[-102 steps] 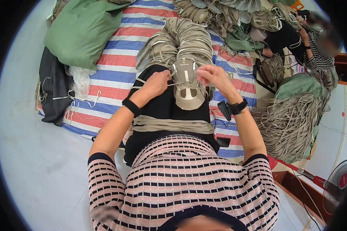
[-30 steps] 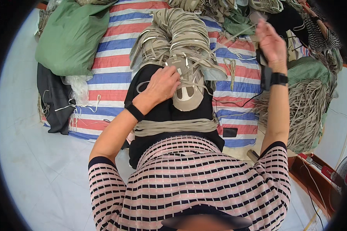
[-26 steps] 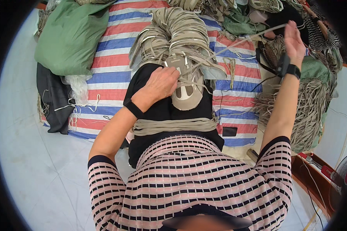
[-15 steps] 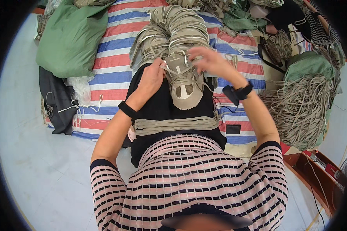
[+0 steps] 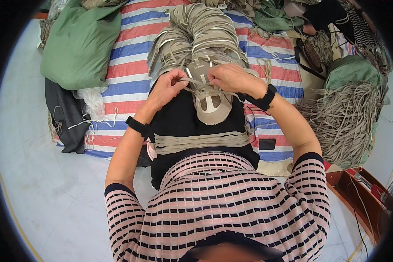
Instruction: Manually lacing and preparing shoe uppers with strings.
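Note:
A khaki shoe upper (image 5: 213,115) lies over my thighs, its toe pointing toward me and its tongue up. Both hands work above it on a flat beige shoelace (image 5: 194,81) that crosses the tongue. My left hand (image 5: 167,88) pinches the lace at the upper's left side, thumb and fingers together. On the other side my right hand (image 5: 235,79) is closed on the lace near the eyelets; its fingertips are partly hidden. Behind the upper, a curved stack of similar uppers (image 5: 210,31) runs away from me. A bundle of beige laces (image 5: 205,140) rests across my lap.
Under the stack spreads a red, white and blue striped sheet (image 5: 131,48). A full green sack (image 5: 81,48) stands at far left. To the right is a big heap of laces (image 5: 343,122) by green cloth. A small black flat object (image 5: 267,144) lies near my right thigh.
My right hand has come down and inward from a blurred, raised position and closed on the lace. The left hand has stayed nearly in place, and the lace now stretches between both.

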`<state>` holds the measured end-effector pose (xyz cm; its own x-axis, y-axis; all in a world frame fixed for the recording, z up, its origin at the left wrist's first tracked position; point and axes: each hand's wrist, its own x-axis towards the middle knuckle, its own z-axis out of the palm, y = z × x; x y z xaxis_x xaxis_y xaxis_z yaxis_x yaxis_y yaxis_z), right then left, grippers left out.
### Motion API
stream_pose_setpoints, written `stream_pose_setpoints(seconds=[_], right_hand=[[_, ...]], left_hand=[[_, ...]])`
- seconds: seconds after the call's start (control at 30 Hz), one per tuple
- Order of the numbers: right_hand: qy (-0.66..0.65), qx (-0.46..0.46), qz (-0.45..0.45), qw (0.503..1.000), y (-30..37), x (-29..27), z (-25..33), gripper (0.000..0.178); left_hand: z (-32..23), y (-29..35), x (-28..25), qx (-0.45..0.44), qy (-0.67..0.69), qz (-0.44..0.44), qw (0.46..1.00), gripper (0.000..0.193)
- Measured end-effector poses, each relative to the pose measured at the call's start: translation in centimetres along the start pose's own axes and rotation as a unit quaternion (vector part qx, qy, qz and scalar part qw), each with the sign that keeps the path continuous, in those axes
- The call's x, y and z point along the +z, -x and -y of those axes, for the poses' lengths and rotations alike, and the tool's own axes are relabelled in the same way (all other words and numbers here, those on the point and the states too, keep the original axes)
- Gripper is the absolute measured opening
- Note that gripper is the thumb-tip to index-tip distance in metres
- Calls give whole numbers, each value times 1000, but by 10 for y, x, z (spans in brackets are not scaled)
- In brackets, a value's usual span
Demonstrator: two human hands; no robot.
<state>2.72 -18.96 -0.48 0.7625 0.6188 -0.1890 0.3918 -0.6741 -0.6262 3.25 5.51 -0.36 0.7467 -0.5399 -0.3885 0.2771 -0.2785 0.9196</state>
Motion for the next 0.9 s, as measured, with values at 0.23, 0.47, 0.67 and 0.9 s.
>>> stream_pose_setpoints(seconds=[0.23, 0.47, 0.67, 0.9], right_hand=[[241, -8, -178, 954, -19, -29, -16, 15], [347, 79, -296, 887, -26, -60, -70, 9], [140, 150, -304, 930, -10, -39, -37, 13], [7, 106, -160, 981, 55, 23, 29, 23]], left_hand=[[13, -2, 8, 105, -107, 5, 989, 10], [10, -6, 29, 189, -233, -19, 954, 17], [0, 16, 34, 178, -291, -16, 940, 20], [-34, 64, 74, 253, -421, 65, 869, 56]])
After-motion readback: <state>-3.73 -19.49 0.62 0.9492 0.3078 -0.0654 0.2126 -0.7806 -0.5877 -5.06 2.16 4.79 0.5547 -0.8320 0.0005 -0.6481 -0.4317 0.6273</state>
